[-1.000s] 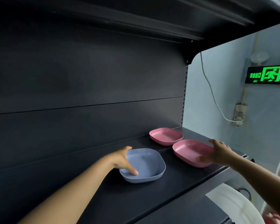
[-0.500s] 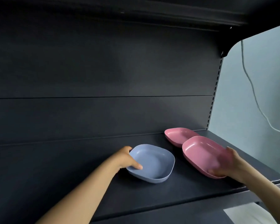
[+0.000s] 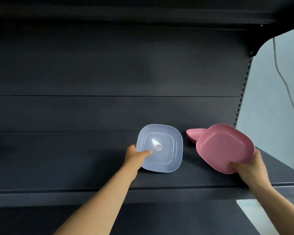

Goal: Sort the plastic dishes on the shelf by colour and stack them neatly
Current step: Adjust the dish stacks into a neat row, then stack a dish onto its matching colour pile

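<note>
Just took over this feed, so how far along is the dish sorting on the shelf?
Nothing is stacked yet. In hand: the left hand grips the blue dish by its rim, tipped up toward the camera, and the right hand holds a pink dish lifted and tilted. Left: that pink dish probably goes onto the second pink dish lying on the shelf behind it; the blue one must be set down apart.

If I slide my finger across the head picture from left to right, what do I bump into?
left hand → blue dish → far pink dish → held pink dish → right hand
</note>
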A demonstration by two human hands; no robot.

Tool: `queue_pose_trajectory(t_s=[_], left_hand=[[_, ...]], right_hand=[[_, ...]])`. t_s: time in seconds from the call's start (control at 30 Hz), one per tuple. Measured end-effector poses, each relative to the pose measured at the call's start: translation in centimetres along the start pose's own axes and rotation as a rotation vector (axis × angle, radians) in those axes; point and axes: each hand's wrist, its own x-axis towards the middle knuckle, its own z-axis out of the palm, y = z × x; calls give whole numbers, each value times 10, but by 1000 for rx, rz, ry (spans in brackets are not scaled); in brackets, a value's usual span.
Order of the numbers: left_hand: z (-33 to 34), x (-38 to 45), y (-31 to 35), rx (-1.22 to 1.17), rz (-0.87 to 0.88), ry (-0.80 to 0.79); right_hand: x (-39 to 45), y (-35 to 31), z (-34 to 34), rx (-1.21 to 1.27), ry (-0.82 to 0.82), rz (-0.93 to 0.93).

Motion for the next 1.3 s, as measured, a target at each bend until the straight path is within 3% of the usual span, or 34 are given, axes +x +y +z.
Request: queue_pose_trajectory(t_s=[0.1,0.23,0.53,0.7,0.83,1.07,1.3], left_hand=[[-32,-7,1,-119,-31,66],[-105,-13,3,-237,-56,167],[-346,-64,-1,-340,-28,429],[-475,-96,-11,-390,-29,614],[-557,-111,-18,-340,-21,671],[-630,-95,-21,-247,-41,682],[-638,-12,0,-128,-69,520]], right_hand=[[-21,-17,20,19,4,6],[-63,-55,72,218,-140,6],[-221,-191,210,446,-492,8],[-311,-252,273,514,-629,-24],[-366,-279,315,545,-693,-29],[-400,-310,371,536,-696,-35],[-366,-312,422,631,-676,82]])
